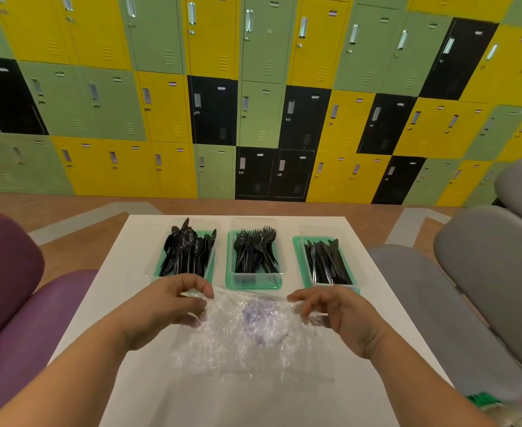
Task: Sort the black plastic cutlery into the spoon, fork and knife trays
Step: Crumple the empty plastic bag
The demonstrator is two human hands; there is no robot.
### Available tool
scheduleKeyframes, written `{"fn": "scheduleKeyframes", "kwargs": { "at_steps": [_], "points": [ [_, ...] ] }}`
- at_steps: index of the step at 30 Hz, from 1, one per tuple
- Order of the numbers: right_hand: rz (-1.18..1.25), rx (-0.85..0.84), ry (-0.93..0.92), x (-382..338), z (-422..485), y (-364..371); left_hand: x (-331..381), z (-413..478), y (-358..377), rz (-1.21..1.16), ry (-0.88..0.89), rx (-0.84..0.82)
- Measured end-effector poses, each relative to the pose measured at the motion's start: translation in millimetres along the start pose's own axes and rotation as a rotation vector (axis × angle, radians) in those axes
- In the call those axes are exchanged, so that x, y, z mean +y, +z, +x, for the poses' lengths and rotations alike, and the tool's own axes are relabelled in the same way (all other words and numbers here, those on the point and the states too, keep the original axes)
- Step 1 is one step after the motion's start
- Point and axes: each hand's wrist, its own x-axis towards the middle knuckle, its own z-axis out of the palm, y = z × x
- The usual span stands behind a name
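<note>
Left hand and right hand pinch the clear bag at its far corners: flimsy, slippery film, probably best held there.

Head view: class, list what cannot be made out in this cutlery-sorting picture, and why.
Head view, the clear plastic bag: blurred and crinkled, so whether cutlery remains inside cannot be told.
Head view, the spoon tray: near end hidden by the left hand.
Head view, green object, bottom right: blurred, cut off by the edge.
Head view, locker labels: too small to read.
</note>
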Motion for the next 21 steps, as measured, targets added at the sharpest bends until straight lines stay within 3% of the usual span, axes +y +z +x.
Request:
{"fn": "scheduleKeyframes", "kwargs": {
  "at_steps": [2, 4, 6, 8, 11, 13, 15, 18, 21],
  "points": [
    [-0.263, 0.028, 0.003, -2, 3, 4, 4, 3, 3, 0.192, 0.01, 0.002],
    [-0.483, -0.072, -0.031, -2, 5, 13, 11, 5, 12, 0.317, 0.033, -0.036],
    [-0.598, -0.175, -0.021, -1, 7, 24, 18, 7, 22, 0.382, 0.072, -0.083],
    [-0.654, -0.176, -0.017, 0, 7, 33, 22, 9, 28, 0.38, 0.129, -0.099],
    [-0.549, -0.091, -0.051, 0, 7, 34, 19, 14, 28, 0.167, 0.191, 0.085],
    [-0.408, -0.004, -0.089, 3, 9, 30, 12, 15, 25, -0.096, 0.133, 0.208],
    [-0.259, 0.074, -0.12, 4, 12, 28, 2, 15, 27, -0.26, 0.044, 0.169],
    [-0.101, 0.164, -0.152, 6, 18, 30, -9, 14, 45, -0.301, -0.047, 0.017],
    [-0.007, 0.217, -0.177, 6, 20, 33, -16, 18, 60, -0.4, -0.101, 0.05]
  ]
}}
